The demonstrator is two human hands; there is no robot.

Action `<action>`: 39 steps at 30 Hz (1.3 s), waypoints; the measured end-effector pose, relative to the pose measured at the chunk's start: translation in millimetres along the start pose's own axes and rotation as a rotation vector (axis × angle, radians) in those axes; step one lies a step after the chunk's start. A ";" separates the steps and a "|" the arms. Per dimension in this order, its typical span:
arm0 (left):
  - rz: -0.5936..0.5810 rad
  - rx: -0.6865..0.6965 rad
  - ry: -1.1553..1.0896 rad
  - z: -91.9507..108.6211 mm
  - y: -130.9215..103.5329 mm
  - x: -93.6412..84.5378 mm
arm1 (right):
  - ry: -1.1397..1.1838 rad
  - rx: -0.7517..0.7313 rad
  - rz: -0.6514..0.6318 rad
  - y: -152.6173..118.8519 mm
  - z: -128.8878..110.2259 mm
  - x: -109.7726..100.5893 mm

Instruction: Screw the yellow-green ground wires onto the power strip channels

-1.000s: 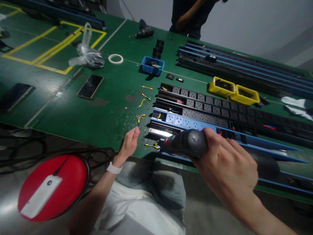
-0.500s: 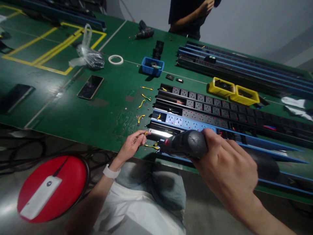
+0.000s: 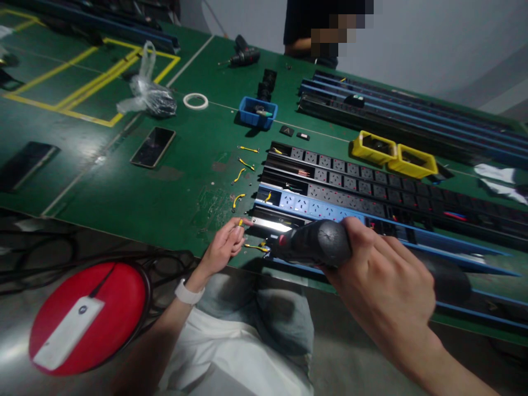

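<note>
My right hand (image 3: 383, 280) is wrapped round a black power screwdriver (image 3: 313, 242), its front end pointing left over the near socket strips. My left hand (image 3: 225, 242), beside the left ends of the strips, pinches a small yellow wire piece (image 3: 241, 223) between thumb and fingers. Just right of that hand, a yellow-green wire (image 3: 256, 248) reaches the end of the nearest strip. Loose short yellow wires (image 3: 238, 201) lie on the green table left of the blue socket strip (image 3: 315, 209) and the black socket strips (image 3: 350, 168). The screwdriver hides part of the near strips.
Beyond the strips are a blue bin (image 3: 258, 113), yellow bins (image 3: 373, 148) and more long strips (image 3: 391, 121). A phone (image 3: 153, 147), tape roll (image 3: 195, 101), plastic bag (image 3: 152, 96) and another screwdriver (image 3: 243, 54) lie on the table (image 3: 185, 192). A person (image 3: 303, 27) stands opposite.
My left hand has shifted slightly left, and the yellow piece in its fingers has moved with it. My right hand and the screwdriver have hardly moved.
</note>
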State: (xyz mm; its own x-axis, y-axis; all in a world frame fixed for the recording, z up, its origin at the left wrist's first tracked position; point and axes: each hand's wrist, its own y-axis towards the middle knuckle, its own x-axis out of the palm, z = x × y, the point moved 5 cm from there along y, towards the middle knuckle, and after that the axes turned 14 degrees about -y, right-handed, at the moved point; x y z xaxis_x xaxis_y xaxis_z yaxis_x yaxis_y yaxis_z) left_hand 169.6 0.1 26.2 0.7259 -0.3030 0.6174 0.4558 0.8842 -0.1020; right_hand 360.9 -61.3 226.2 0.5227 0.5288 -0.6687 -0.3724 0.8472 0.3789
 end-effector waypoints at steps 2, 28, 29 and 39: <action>0.011 -0.001 -0.016 -0.3 0.3 0.9 | -0.002 0.004 0.005 1.1 0.0 -0.7; -0.065 0.075 0.833 33.6 30.4 -20.3 | 0.010 0.016 0.017 1.4 1.9 -1.3; -0.059 0.103 0.878 38.3 33.4 -20.9 | 0.012 0.018 0.014 1.5 1.7 -1.1; 0.010 0.173 1.055 36.1 48.9 -30.7 | 0.008 0.023 0.024 -0.9 2.3 0.6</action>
State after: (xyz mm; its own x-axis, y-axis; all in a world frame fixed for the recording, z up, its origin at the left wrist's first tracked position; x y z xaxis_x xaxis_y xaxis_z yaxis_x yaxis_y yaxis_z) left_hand 151.0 65.6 30.5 0.8455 -0.3772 -0.3780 0.4287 0.9015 0.0595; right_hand 363.3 -61.7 227.0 0.5075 0.5488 -0.6643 -0.3668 0.8352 0.4097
